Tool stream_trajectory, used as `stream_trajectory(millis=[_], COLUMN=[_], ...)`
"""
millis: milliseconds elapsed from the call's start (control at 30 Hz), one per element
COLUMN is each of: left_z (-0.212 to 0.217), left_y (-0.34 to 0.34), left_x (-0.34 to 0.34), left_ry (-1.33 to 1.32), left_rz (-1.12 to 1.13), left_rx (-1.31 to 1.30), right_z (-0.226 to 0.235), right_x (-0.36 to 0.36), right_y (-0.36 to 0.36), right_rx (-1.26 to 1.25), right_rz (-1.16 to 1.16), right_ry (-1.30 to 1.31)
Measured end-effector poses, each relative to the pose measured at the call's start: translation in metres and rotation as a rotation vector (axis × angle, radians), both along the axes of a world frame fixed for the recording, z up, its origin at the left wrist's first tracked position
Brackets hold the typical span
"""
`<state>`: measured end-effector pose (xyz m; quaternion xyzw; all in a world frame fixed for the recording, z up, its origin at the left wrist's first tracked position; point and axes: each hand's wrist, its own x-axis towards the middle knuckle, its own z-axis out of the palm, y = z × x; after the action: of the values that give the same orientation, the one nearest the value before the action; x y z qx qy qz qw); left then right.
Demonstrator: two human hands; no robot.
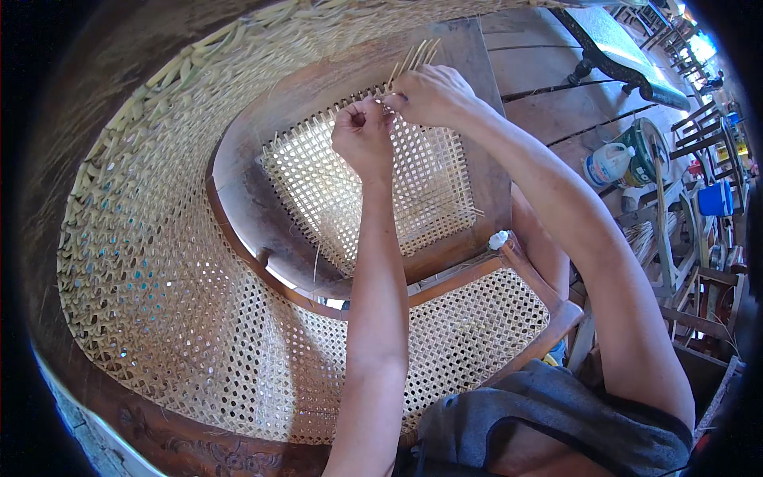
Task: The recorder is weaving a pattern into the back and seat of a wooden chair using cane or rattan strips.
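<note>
One white jug is wearing a printed label off the right edge of a wooden seat frame, with one blue bucket standing farther right. One cane panel is filling the frame's middle. The left hand and right hand are curling together at its far edge, near several loose strands; I can't tell whether either grip is holding any.

Pale tan, open-mesh, four-sided woven cane panel, spanning opening in smooth brown wooden seat frame, near 12 o'clock in view. Slender straw-yellow cane strands jut loose at panel's 1 o'clock; short ends protrude at 4 o'clock.
</note>
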<state>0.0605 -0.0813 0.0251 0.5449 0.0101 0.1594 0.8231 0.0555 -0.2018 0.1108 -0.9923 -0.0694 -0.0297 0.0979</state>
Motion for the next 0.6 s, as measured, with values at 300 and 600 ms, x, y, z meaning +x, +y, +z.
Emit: stream_trajectory(millis=[300, 600], left_z=[-0.007, -0.004], left_y=[-0.009, -0.007], left_x=[0.005, -0.005], left_ry=[-0.136, -0.142], left_rz=[0.213, 0.247], left_rx=[0.435, 0.528], right_z=[-0.007, -0.003], right_x=[0.006, 0.005], right_y=[-0.006, -0.006], right_rx=[-0.012, 0.013], right_rz=[0.059, 0.059], right_ry=[-0.025, -0.002])
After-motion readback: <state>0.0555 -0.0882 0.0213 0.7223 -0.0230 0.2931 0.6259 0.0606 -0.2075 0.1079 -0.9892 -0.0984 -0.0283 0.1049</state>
